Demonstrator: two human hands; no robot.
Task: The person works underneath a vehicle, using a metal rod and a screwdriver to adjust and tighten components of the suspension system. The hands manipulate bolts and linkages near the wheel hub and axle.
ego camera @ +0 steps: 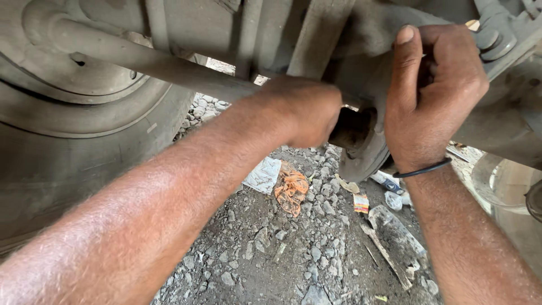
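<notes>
Closing around the long grey dusty metal rod (141,59), the left hand (302,110) grips it; the right hand (432,93) is fisted, apparently on a hidden part.

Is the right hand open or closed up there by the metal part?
Closed. The right hand is curled into a fist against the grey metal part, thumb pointing up; what it grips is hidden.

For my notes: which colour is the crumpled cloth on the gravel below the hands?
Orange; the crumpled cloth shows best in the head view, lying on grey gravel.
</notes>
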